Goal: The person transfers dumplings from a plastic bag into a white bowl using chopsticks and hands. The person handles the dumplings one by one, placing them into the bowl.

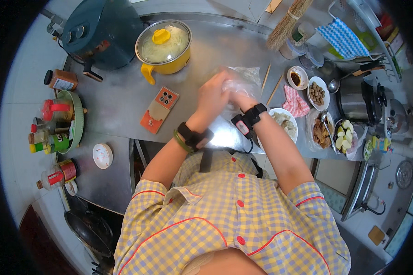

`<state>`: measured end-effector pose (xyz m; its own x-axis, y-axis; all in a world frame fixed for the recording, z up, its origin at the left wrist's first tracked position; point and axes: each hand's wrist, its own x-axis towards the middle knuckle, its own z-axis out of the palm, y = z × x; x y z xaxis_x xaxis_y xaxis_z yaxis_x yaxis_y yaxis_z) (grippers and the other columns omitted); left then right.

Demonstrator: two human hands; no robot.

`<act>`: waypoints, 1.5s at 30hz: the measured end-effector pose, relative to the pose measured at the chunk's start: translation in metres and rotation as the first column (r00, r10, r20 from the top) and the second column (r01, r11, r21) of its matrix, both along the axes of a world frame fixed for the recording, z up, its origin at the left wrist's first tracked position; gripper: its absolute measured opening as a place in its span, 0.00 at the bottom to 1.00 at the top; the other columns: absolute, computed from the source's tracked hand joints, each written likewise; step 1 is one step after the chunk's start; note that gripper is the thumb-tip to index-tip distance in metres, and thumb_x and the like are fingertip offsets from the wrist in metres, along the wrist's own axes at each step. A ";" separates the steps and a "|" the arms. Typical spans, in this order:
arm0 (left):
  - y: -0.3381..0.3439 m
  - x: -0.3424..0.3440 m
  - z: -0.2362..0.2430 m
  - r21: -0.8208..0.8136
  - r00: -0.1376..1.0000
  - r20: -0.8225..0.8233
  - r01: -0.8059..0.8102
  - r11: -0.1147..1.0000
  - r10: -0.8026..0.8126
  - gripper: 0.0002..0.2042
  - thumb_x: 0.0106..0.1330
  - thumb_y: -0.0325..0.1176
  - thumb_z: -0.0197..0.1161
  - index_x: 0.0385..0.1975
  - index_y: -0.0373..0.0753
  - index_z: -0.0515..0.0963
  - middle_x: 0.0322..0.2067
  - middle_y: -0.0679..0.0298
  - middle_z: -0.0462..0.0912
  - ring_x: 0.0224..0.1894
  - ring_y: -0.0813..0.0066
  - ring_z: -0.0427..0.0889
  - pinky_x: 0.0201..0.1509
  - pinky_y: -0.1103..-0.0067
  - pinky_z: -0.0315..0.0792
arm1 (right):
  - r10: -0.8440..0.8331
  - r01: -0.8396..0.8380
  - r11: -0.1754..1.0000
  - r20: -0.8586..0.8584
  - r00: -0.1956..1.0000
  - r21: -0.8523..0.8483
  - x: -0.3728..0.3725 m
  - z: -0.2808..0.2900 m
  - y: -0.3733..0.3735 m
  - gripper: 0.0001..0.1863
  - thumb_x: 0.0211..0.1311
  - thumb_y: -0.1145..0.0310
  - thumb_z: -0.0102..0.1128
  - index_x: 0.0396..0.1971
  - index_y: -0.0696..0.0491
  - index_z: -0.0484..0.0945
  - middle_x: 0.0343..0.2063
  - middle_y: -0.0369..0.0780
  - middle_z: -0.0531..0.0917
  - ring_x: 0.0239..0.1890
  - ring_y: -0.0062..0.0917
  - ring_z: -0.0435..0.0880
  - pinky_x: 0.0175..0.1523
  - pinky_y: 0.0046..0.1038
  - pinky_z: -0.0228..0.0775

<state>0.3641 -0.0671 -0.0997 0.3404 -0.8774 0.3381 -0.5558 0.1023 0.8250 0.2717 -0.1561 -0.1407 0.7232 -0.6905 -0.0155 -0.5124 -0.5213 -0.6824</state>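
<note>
Over the metal counter my two hands meet in front of my chest. My left hand (211,95) is closed on thin clear plastic (248,75), pulling or pressing it around my right hand (240,100). Whether the plastic is a glove or a bag I cannot tell. The right hand's fingers are hidden behind the left hand and the crinkled film. To the left lies a phone (159,110) in an orange and beige case. A bowl of pale, greyish food (285,123) stands beside my right forearm, partly hidden by it. Two chopsticks (274,90) lie just beyond.
A yellow pot (181,63) with a glass lid and a dark air fryer (103,39) stand at the back left. Bottles sit in a green tray (80,121). At right are a checked cloth (296,101), several food bowls (325,103) and a dark cooker (360,101).
</note>
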 end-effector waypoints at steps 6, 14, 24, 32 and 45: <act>-0.001 0.003 -0.005 0.096 1.000 -0.002 0.020 0.995 -0.020 0.11 0.53 0.27 0.57 0.38 0.41 0.74 0.33 0.55 0.79 0.37 0.53 0.78 0.38 0.67 0.72 | 0.057 -0.142 0.930 -0.250 0.967 -0.338 -0.004 -0.005 -0.004 0.12 0.49 0.68 0.55 0.35 0.54 0.72 0.38 0.47 0.76 0.41 0.41 0.77 0.42 0.36 0.70; -0.001 0.002 -0.009 0.052 1.000 -0.023 0.010 0.999 -0.009 0.08 0.53 0.26 0.56 0.33 0.36 0.73 0.26 0.50 0.78 0.29 0.53 0.79 0.32 0.70 0.71 | -0.003 -0.032 0.983 -0.192 0.981 -0.183 -0.014 0.017 0.018 0.08 0.54 0.69 0.53 0.34 0.51 0.75 0.28 0.46 0.78 0.31 0.41 0.79 0.35 0.38 0.70; -0.015 0.003 -0.015 0.109 0.996 0.012 0.089 0.990 -0.091 0.06 0.54 0.25 0.59 0.32 0.35 0.74 0.25 0.52 0.79 0.29 0.57 0.80 0.33 0.72 0.73 | 0.068 -0.071 0.996 -0.051 0.996 -0.062 -0.082 0.060 0.059 0.15 0.49 0.72 0.57 0.40 0.54 0.72 0.34 0.45 0.77 0.34 0.38 0.77 0.40 0.32 0.69; -0.018 0.003 -0.019 0.178 0.982 0.085 0.152 0.972 -0.169 0.07 0.55 0.25 0.59 0.33 0.38 0.74 0.29 0.52 0.80 0.33 0.56 0.81 0.36 0.71 0.74 | -0.332 0.093 0.688 0.199 0.922 0.719 -0.179 0.111 0.058 0.12 0.57 0.67 0.59 0.41 0.49 0.72 0.30 0.29 0.77 0.35 0.13 0.74 0.36 0.19 0.66; -0.008 0.016 -0.029 0.210 0.973 0.073 0.202 0.957 -0.221 0.07 0.53 0.23 0.57 0.33 0.35 0.73 0.25 0.54 0.78 0.28 0.59 0.78 0.33 0.73 0.70 | -0.397 0.394 0.911 0.000 0.918 0.123 -0.246 0.020 0.056 0.18 0.53 0.64 0.61 0.44 0.53 0.74 0.36 0.39 0.80 0.41 0.28 0.78 0.46 0.26 0.69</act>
<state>0.3805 -0.0755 -0.1284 0.1150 -0.9787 0.1700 -0.6155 0.0642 0.7855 0.0258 -0.1001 -0.1206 0.3923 -0.9144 -0.1004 -0.6428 -0.1944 -0.7410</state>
